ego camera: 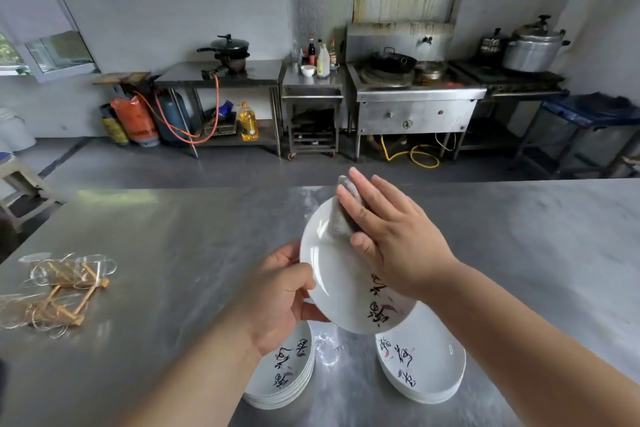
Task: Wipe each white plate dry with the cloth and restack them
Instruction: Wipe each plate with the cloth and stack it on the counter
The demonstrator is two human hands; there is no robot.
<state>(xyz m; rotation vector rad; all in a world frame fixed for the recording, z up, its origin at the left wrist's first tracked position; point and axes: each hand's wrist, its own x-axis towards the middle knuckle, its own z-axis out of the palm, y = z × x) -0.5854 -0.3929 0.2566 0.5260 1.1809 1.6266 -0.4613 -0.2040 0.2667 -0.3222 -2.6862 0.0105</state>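
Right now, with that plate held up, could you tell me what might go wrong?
The left hand holds the plate only by its rim while the right hand presses the cloth on its far side, so it could slip. It hangs above the left stack and right stack; a drop might chip them.

Two plate stacks (277, 381) (426, 367), one held plate (332, 274), one cloth (341, 218).

Wok (392, 61) on stove (417, 94); oil bottle (248, 121) under steel table (221, 78).

Steel table (166, 225) carries left plate stack (280, 381), right plate stack (422, 364); bundled sticks (59, 291) apart.
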